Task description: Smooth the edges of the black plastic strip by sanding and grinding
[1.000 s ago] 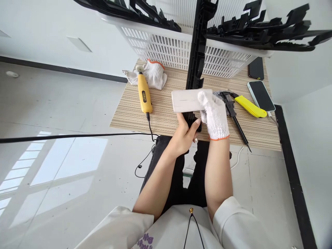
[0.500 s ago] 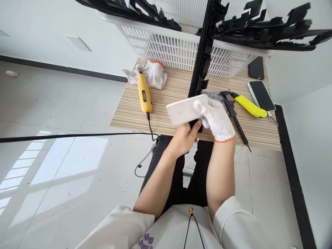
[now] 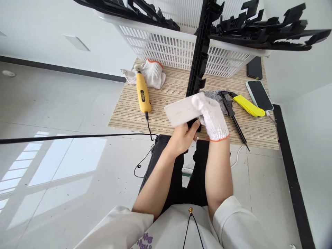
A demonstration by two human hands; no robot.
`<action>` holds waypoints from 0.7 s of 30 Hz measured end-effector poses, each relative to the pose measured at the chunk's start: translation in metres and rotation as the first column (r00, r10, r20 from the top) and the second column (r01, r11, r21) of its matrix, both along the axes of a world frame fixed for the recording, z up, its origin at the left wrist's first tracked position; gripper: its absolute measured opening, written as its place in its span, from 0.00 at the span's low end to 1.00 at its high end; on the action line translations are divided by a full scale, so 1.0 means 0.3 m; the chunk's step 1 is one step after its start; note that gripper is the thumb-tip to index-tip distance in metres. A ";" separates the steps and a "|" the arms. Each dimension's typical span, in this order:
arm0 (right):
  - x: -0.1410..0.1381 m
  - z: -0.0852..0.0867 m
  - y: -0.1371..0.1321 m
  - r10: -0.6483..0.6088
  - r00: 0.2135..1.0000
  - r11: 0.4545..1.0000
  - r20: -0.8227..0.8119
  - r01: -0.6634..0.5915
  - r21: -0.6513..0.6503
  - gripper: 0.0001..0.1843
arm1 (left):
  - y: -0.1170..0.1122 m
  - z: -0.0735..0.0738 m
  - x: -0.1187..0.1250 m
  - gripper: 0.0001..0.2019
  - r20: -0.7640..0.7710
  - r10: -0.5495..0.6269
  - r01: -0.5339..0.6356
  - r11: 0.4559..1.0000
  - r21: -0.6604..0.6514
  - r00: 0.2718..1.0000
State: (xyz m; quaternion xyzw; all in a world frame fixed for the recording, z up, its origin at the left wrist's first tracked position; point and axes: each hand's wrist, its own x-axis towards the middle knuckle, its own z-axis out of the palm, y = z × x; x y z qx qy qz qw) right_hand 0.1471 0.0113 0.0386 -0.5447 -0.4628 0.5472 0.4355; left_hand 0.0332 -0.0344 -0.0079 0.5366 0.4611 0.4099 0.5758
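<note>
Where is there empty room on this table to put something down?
Bare tabletop lies between the yellow tool and the long black part, behind the white block, and at the front right corner past the caliper. It is crowded around the caliper, yellow knife and phone, and along the basket at the back.

The left forearm (image 3: pixel 155 183) and right forearm (image 3: pixel 218 173) reach forward side by side, bare, the left hand (image 3: pixel 183 138) with its bare fingers curled closed in a grip, the right hand (image 3: pixel 212 116) (gloved in white knit) just beyond it, fingers likewise closed.
</note>
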 end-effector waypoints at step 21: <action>0.050 -0.011 -0.011 -0.085 0.996 0.994 0.017 0.083 0.068 0.22 | -0.002 0.020 -0.017 0.13 0.042 -0.078 0.077 0.997 0.013 0.996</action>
